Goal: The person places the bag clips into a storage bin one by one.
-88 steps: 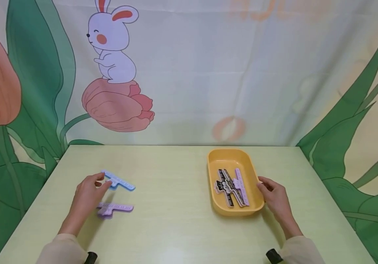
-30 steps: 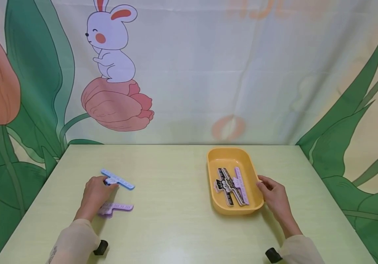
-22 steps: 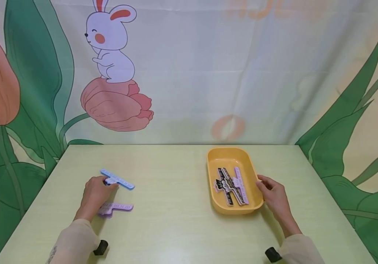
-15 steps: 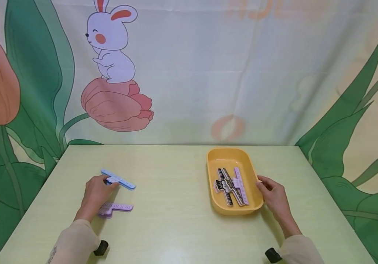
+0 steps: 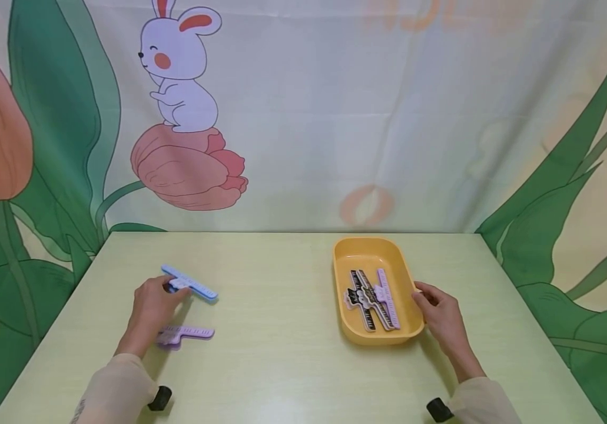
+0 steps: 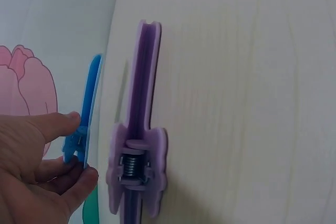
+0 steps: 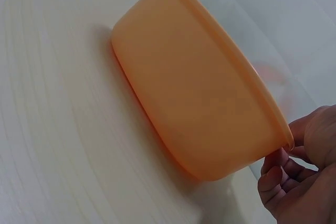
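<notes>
Between its thumb and fingers, my left hand point(image 5: 152, 307) pinches a blue spring clip point(image 5: 199, 288) with ruler marks. In the left wrist view the blue clip point(image 6: 90, 85) looks slightly raised off the table. Closer to me lies a purple spring clip point(image 5: 193, 333), partly behind the left hand; its coil spring shows in the left wrist view. My right hand point(image 5: 441, 311) grips the right rim of a yellow tray point(image 5: 374, 254). Two black-marked clips point(image 5: 368, 301) with cartoon figures and one purple clip point(image 5: 386, 300) lie inside it.
The pale wooden table point(image 5: 271, 306) ends at a printed cloth backdrop point(image 5: 292, 147) with a rabbit and flowers. Bare tabletop lies between the loose clips and the tray. Black wrist devices point(image 5: 160, 398) sit on both sleeves.
My left hand has moved right onto the blue clip, taken hold of it and raised it a little, its far end tilting up. The right hand and tray have stayed in place.
</notes>
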`<state>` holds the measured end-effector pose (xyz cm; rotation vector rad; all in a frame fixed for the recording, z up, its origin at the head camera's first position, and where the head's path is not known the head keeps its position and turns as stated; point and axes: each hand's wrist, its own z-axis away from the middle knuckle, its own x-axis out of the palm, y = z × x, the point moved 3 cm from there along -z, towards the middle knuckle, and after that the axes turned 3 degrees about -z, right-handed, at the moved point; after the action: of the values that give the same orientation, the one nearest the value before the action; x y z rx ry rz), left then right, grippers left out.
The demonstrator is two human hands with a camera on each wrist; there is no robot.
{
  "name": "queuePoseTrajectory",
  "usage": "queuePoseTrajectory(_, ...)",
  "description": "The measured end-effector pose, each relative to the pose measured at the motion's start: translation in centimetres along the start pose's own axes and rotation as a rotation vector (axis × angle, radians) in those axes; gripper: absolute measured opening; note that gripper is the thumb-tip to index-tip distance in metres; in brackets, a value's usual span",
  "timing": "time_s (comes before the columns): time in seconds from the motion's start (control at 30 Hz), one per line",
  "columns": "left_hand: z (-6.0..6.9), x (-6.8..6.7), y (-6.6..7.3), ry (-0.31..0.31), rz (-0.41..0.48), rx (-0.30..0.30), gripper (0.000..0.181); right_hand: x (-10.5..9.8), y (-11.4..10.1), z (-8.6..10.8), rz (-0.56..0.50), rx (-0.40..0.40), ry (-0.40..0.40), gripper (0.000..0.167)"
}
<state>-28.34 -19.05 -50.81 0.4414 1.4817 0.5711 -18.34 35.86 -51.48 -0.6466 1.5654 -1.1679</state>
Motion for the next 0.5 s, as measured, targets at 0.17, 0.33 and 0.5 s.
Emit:
queuePoseTrajectory(0.17,0.3,-0.6,0.6,0.032,0.006,0.037,0.064,0.0,0.0,0.0,0.001,0.016,0.001,0.042)
queuePoseTrajectory(0.33,0.7,-1.4,1.6,0.085,0.009,0.087,0.06,0.1,0.0,0.0,-0.007,0.012,0.006,0.042)
queuePoseTrajectory(0.5,1.5,-2.7,3.5,0.142,0.009,0.151,0.057,0.0,0.0,0.0,0.003,0.007,0.006,0.042)
